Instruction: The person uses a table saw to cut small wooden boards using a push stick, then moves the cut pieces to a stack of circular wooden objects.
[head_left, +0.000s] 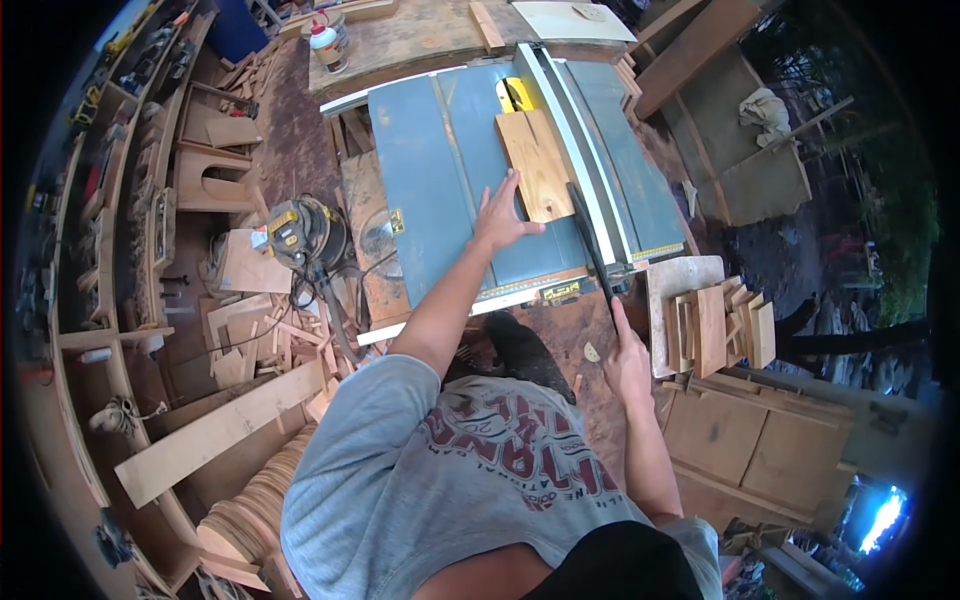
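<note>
Left hand (505,222) spread at tan rectangular wooden board (538,165); your right hand (628,365) wrapped around long black push stick (593,240). Looks like feeding; next needs steady push along white-edged metal fence (572,140).

Head-worn fisheye, left of the pair; scene is viewed from above, steeply downward, facing the far side. Grey shirt (480,460) is caught closest, at the near edge. Left hand (502,222) and right hand (627,363) are viewed from above, table saw (415,180) framed a little farther. Shelving (90,338) is bent along left rim, stacked boards (711,330) taken in at right. Corners blacked out.
</note>
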